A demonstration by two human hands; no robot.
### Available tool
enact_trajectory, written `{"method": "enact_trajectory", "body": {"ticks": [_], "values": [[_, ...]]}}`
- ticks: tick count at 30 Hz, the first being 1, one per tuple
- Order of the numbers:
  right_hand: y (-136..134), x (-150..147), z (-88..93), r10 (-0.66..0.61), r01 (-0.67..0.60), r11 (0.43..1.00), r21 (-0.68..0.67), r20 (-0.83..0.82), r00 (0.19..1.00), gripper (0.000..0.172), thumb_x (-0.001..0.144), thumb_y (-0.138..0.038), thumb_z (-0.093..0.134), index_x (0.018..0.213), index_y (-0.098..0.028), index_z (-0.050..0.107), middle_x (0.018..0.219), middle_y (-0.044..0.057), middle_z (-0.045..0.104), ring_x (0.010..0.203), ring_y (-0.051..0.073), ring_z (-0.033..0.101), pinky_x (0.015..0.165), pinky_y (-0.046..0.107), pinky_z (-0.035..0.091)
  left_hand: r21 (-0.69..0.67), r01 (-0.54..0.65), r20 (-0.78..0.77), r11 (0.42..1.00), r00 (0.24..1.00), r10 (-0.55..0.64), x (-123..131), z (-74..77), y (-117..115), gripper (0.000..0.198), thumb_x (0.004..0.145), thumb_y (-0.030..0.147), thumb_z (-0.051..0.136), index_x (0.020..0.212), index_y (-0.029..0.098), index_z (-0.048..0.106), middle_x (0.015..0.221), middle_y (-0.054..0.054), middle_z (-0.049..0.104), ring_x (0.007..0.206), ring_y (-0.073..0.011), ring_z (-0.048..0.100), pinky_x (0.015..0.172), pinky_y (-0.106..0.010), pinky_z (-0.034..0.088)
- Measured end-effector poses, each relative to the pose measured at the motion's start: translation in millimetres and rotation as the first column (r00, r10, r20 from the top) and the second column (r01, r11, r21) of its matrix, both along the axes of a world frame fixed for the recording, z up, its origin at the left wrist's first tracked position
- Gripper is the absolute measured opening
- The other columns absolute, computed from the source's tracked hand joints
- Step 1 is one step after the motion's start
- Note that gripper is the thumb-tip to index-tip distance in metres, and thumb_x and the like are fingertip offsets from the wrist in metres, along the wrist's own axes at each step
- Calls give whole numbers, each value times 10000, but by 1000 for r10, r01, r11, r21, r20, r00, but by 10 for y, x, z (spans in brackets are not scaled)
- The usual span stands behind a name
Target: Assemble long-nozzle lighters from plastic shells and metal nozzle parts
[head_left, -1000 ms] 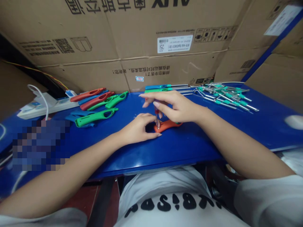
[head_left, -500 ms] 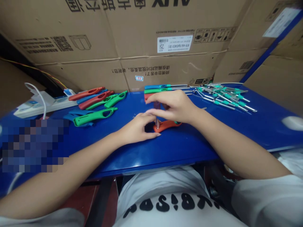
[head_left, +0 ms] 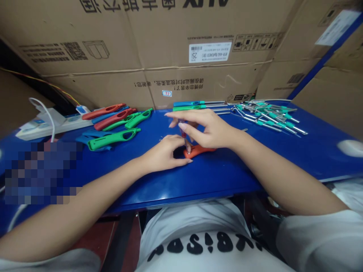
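Observation:
An orange plastic handle shell (head_left: 198, 151) lies flat on the blue table (head_left: 215, 173). My left hand (head_left: 164, 153) is curled over its left end, with thumb and fingers pressed against it. My right hand (head_left: 204, 128) pinches a small screwdriver (head_left: 185, 138) with a dark red grip, held upright with its tip down on the shell, forefinger stretched out above.
Red, green and blue handle shells (head_left: 113, 126) lie at the left. Assembled pieces (head_left: 193, 105) and a heap of metal rods with teal sleeves (head_left: 269, 115) lie at the back right. A white power strip (head_left: 51, 122) is at far left. Cardboard boxes (head_left: 170, 49) wall the back.
My right hand's fingers have shifted around the screwdriver, folding over it and stretching out again. The left hand and orange shell have stayed put.

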State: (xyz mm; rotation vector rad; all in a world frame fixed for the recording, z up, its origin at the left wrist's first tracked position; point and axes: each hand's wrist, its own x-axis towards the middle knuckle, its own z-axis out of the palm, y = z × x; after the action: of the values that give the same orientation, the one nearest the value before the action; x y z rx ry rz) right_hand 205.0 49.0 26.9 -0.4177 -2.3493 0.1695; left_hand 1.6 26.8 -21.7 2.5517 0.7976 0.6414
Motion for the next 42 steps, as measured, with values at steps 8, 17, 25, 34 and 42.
{"method": "enact_trajectory", "body": {"ticks": [8, 17, 25, 34, 42], "values": [[11, 33, 24, -65, 62, 988, 139, 15, 998, 286, 955, -413, 620, 957, -140, 706, 788, 39, 730, 651, 134, 640, 623, 248, 458, -9, 7, 11, 1000, 1000, -7, -2, 2, 4, 207, 865, 344, 735, 960, 179, 652, 975, -36, 723, 920, -219, 672, 853, -346, 494], [3, 29, 35, -45, 48, 995, 88, -34, 998, 265, 988, -382, 575, 1010, -159, 717, 851, 31, 753, 653, 122, 657, 680, 258, 501, 1, 9, 0, 1000, 1000, -9, -5, 10, -1, 196, 868, 335, 736, 949, 180, 649, 977, -41, 718, 949, -219, 659, 889, -352, 497], [-11, 29, 49, 39, -39, 999, -28, 2, 999, 321, 1030, -292, 444, 1233, -169, 659, 1002, 43, 763, 730, 110, 691, 734, 249, 528, -2, 1, -17, 1000, 1000, -1, -2, -1, 3, 184, 876, 330, 721, 972, 187, 655, 985, -39, 721, 953, -228, 658, 913, -380, 487], [-9, 29, 46, -1, 0, 999, 44, 12, 1000, 292, 1001, -339, 510, 1133, -153, 693, 980, 64, 765, 792, 150, 696, 738, 266, 505, -1, 10, -4, 1000, 1000, -10, -4, 4, -2, 191, 882, 343, 711, 974, 188, 648, 980, -33, 719, 940, -219, 665, 896, -362, 495], [-14, 28, 62, 22, -23, 997, 76, 16, 1000, 256, 972, -367, 583, 865, -161, 691, 763, 18, 709, 622, 114, 614, 640, 243, 459, -12, -2, 5, 1000, 1000, 2, -4, 4, -9, 211, 864, 334, 712, 1002, 187, 650, 987, -37, 726, 913, -221, 680, 846, -353, 520]]}}
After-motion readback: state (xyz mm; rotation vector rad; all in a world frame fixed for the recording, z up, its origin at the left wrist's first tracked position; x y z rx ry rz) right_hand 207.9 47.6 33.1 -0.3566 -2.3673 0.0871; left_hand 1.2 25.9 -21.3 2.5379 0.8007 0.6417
